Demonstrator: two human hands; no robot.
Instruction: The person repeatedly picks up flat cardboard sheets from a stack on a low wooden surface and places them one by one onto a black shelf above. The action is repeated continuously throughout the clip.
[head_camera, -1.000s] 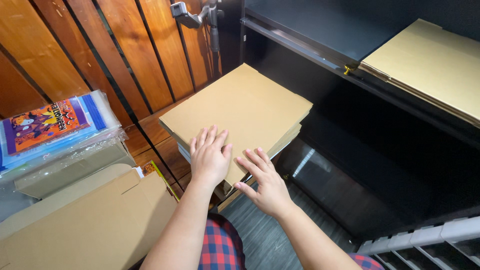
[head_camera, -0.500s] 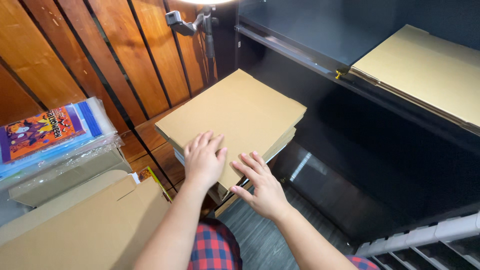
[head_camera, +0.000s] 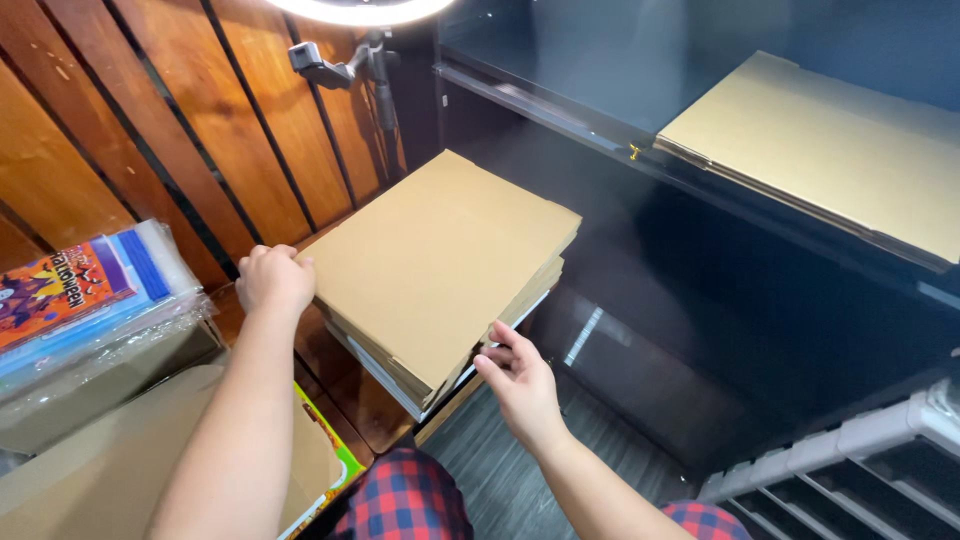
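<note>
1. Left hand (head_camera: 273, 281) curled over the left corner of a stack of flat brown cardboard sheets (head_camera: 440, 262), fingers gripping its edge.
2. Right hand (head_camera: 520, 377) at the stack's near right edge, fingers hooked under the top sheets, thumb up.
3. Stack resting on a low wooden slatted bench (head_camera: 350, 385), beside a black cabinet (head_camera: 700, 330); not yet lifted, by the look of it; gripped on both sides only.
4. Farther out: second flat cardboard pile (head_camera: 830, 150) on the cabinet shelf, plastic-wrapped colourful packets (head_camera: 80, 295) and open cardboard box (head_camera: 110, 470) at left.
</note>
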